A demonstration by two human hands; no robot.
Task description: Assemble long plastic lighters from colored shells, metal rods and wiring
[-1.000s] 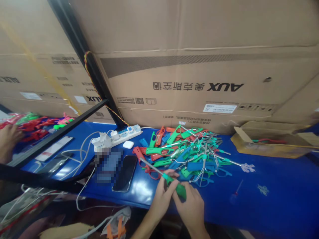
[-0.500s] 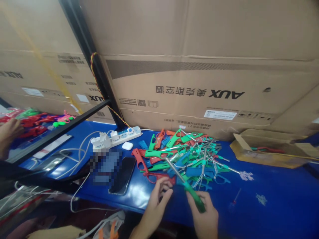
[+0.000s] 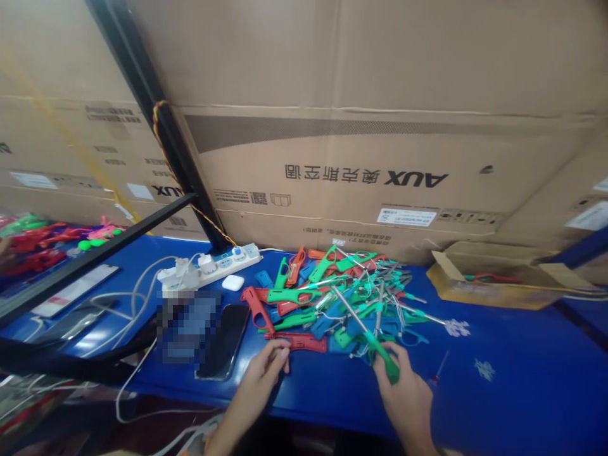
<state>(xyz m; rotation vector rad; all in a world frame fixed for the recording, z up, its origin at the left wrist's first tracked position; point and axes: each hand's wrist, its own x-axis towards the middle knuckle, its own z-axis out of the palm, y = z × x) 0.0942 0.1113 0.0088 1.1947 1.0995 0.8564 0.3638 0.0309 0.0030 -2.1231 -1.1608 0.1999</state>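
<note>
In my right hand (image 3: 403, 386) is a green long-nosed lighter (image 3: 390, 367), its metal tube slanting up and left over the pile. My left hand (image 3: 268, 367) has its fingers curled around the left end of a red lighter handle (image 3: 306, 342) at the pile's front edge. Its fingertips are partly hidden. Beyond both hands spreads a tangled heap of green, red, orange and blue lighter parts (image 3: 289, 296), with metal tubes and thin white wires among them.
A phone (image 3: 223, 342), a white earbud case (image 3: 233, 282) and a power strip (image 3: 228, 266) lie left of the heap. An open cardboard box (image 3: 503, 294) stands at right, near a small screwdriver (image 3: 436, 378). Cardboard (image 3: 361, 145) walls the back. At far left, another person's hand (image 3: 6, 256) is beside red toys.
My left hand has moved left and closed at the red handle's end. My right hand has shifted slightly right with the green lighter. The whole view has drifted a little.
</note>
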